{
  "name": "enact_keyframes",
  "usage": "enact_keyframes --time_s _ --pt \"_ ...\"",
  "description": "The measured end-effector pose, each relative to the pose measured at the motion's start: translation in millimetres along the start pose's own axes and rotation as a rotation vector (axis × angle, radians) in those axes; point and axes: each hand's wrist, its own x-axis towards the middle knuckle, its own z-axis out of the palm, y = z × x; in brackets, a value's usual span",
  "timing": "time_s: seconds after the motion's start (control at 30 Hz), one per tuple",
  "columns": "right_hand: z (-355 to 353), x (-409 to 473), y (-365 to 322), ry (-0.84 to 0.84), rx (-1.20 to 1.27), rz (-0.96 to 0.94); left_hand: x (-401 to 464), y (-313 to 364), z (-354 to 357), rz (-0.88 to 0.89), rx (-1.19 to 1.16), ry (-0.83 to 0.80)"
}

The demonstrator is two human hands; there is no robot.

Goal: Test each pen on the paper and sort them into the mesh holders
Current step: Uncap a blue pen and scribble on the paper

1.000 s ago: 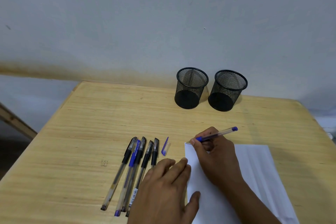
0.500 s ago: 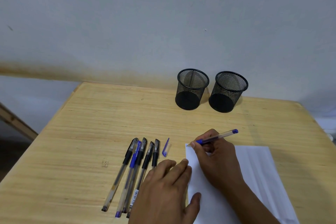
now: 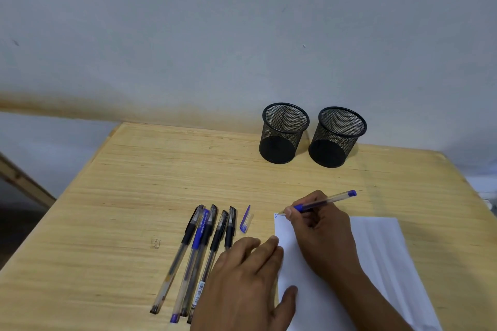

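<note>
At paper (image 3: 376, 250) corner: right hand (image 3: 322, 231) grips pen (image 3: 326, 200), tip touching.

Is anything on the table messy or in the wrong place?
Only one thing: a small blue pen cap lies loose on the wooden table, right of the row of capped pens. It's off the blue pen in the right hand.

We see a white sheet of paper (image 3: 376, 263) lying flat at the table's 5 o'clock, an uncapped blue pen (image 3: 322, 201) tilted with its tip on the sheet's far left corner beside a small blue mark. Left of the sheet lie five capped pens (image 3: 204, 250) side by side, and a loose blue cap (image 3: 245, 220) between. Two empty black mesh holders (image 3: 309, 134) stand upright side by side at 12 o'clock.
</note>
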Motion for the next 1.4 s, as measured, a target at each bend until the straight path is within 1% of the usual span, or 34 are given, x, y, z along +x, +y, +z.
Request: enact_keyframes --time_s 0.2,0.43,0.6,0.77,1.0,1.2,1.4 --pt "0.0 -2.4 0.4 -0.02 0.005 -0.019 -0.3 -0.5 -0.9 0.007 -0.005 0.01" --pt "0.0 0.3 -1.5 0.006 -0.023 0.022 -0.1 -0.5 -1.3 0.0 -0.008 -0.007" --pt "-0.4 -2.4 -1.7 -0.023 -0.027 0.011 0.1 -0.4 -1.7 0.003 -0.002 -0.008" --pt "0.5 -0.1 0.5 0.005 -0.002 0.009 -0.2 -0.7 -1.5 0.009 -0.023 0.02" --pt "-0.3 -2.7 -1.1 -0.002 0.011 -0.018 -0.2 -0.7 -0.4 0.005 -0.027 0.033" --pt "0.8 -1.7 -0.5 -0.005 0.0 -0.016 -0.3 -1.1 -0.2 0.006 -0.025 0.028" --pt "-1.1 -2.7 -1.2 0.032 0.028 0.012 -0.6 -1.3 -0.3 0.0 -0.03 0.03"
